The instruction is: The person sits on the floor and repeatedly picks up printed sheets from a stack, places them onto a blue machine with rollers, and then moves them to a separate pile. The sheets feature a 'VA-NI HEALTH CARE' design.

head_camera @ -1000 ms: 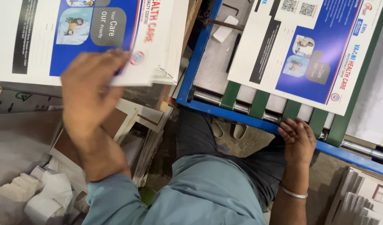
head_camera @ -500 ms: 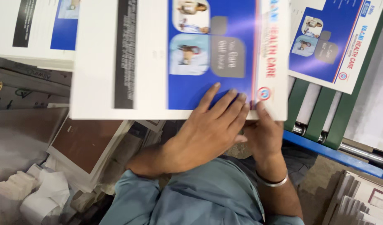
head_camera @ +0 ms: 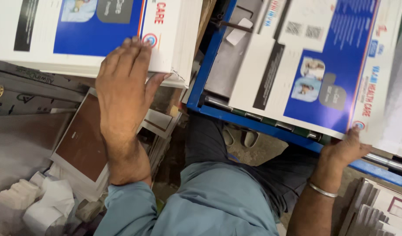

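Blue-white printed sheet (head_camera: 314,74) blurred, grasped by right hand (head_camera: 345,148); left hand (head_camera: 122,87) flat, released, on cut-off stack (head_camera: 78,39)

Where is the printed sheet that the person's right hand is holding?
In the head view, the printed sheet lies at the right, on the blue-framed feed table. The right hand grips its near corner, while the left hand rests on the stack of sheets at the left.

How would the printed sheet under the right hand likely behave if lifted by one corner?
Probably fairly stiff: the printed sheet lies flat with its near edge past the blue machine frame, unsagging. Likely light, since the right hand moves it by one corner. Its glossy-looking face may slide easily.
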